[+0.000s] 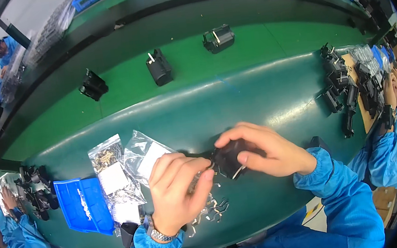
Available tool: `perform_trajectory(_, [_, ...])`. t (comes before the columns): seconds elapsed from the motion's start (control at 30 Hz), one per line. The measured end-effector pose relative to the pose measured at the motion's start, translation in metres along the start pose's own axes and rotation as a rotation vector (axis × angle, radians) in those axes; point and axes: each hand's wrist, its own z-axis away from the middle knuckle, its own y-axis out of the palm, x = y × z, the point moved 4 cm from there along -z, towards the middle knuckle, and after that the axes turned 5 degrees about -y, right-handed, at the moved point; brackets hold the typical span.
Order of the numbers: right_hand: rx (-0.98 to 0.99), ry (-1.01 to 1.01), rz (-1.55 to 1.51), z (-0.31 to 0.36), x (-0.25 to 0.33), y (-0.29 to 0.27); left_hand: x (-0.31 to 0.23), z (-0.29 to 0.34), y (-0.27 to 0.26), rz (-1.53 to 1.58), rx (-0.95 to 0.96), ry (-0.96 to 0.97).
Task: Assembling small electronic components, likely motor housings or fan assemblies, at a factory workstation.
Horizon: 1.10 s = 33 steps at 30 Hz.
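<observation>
A blue bin (pixel 83 205) and two clear bags (pixel 115 176) of small parts lay at the left on the green bench (pixel 264 96). The left hand (pixel 177 191) was pinched shut at the fingertips, though what it gripped was too small to tell, with loose metal clips (pixel 214 209) half hidden beneath it. To the right, the right hand (pixel 264 150) was clamped around a black plastic part (pixel 227 160), mostly covered by its fingers.

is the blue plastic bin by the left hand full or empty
Nearly empty: the blue plastic bin shows mostly bare blue floor, with only a few small pale pieces inside.
</observation>
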Motion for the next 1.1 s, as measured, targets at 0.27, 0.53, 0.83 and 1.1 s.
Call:
perform_trajectory(0.27, [0.073,-0.336,0.333,0.012,0.022,-0.002,-0.002,0.005,-0.003,0.079,-0.028,-0.014])
perform_trajectory(0.53, [0.161,-0.387,0.695,0.018,0.020,0.004,-0.002,0.010,-0.006,0.084,-0.050,-0.033])
perform_trajectory(0.83, [0.186,-0.230,0.303,0.012,0.018,-0.022,0.000,0.012,-0.005,0.090,-0.079,-0.014])
perform_trajectory(1.1, [0.321,-0.195,0.293,0.008,0.016,-0.022,-0.002,0.008,-0.006,0.091,-0.101,-0.021])
